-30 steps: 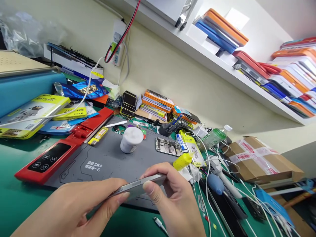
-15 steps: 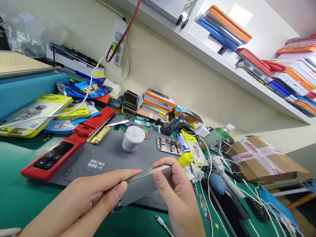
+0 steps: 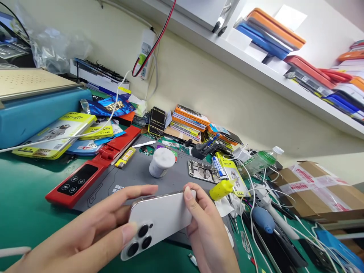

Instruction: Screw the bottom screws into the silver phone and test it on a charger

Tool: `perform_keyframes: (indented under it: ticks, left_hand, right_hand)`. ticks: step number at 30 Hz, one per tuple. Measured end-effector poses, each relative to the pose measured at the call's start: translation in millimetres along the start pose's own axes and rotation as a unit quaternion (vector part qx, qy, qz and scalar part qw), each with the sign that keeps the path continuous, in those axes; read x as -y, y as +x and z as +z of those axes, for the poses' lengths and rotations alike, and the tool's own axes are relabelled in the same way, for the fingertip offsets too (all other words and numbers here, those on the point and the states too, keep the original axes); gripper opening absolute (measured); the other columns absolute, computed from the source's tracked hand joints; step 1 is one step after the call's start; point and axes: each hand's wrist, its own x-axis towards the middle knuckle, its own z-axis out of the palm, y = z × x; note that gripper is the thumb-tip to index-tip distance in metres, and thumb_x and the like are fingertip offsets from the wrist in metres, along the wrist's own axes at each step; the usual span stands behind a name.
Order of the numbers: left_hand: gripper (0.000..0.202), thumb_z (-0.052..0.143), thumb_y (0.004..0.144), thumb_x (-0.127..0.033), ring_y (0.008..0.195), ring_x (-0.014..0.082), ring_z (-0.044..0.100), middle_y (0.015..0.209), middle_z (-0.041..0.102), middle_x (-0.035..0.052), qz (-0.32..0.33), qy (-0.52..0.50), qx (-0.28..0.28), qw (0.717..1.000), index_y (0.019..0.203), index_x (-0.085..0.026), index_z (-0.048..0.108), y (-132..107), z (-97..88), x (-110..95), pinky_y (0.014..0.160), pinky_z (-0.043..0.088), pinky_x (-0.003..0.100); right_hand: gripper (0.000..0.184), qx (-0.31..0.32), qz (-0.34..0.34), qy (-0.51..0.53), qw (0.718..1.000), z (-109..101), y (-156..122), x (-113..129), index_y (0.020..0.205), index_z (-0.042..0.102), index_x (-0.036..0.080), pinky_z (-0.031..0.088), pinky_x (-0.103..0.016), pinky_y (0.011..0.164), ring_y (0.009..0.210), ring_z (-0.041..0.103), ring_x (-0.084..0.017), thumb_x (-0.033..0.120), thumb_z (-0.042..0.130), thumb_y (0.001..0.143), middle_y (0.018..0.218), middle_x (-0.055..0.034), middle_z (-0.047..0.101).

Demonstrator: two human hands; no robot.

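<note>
A smartphone (image 3: 165,218) with a white back and several round black camera lenses is held tilted above the grey work mat, its back facing me. My right hand (image 3: 206,223) grips its right end, thumb on the back and fingers behind the far side. At the camera end is my left hand (image 3: 105,223). Its thumb rests beside the lenses, and its index finger stretches along the top edge; the other fingers are partly hidden behind the phone. Beyond the phone a white round jar (image 3: 162,162) stands on the mat (image 3: 136,172).
A red device with touch buttons (image 3: 79,182) lies at the left edge of the mat. An opened phone (image 3: 203,171), a yellow bottle (image 3: 222,189) and a blue air blower (image 3: 263,219) lie to the right among white cables. A cardboard box (image 3: 321,189) stands at far right.
The phone has turned so that its back and cameras face me, where mostly its edge showed before. My left thumb has shifted toward the lenses and the left index finger has lifted. The view has swung slightly left.
</note>
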Motion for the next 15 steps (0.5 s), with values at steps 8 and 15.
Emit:
perform_keyframes:
  ticks: [8,15]
  left_hand:
    - [0.049,0.05,0.101,-0.06,0.128,0.0134,0.059,0.148,0.051,-0.0098,0.048,0.1,-0.07,0.991,0.148,-0.049,0.047,6.7,13.1,-22.5,0.098,0.05,0.01]
    - [0.052,0.063,0.094,-0.06,0.119,0.0119,0.064,0.143,0.058,-0.0059,0.053,-0.04,-0.179,0.982,0.14,-0.036,0.06,0.4,43.1,-40.5,0.09,0.051,0.006]
  right_hand:
    - [0.05,-0.033,0.017,0.035,0.999,16.5,-7.0,-1.9,0.11,0.052,0.022,0.036,-0.015,0.062,0.076,0.044,-0.009,0.055,0.078,0.082,0.091,-0.0013,0.051]
    - [0.044,-0.042,0.021,0.093,0.995,24.6,-12.1,-2.9,0.106,0.047,0.021,0.042,-0.017,0.066,0.073,0.052,-0.007,0.048,0.075,0.087,0.084,0.0017,0.052]
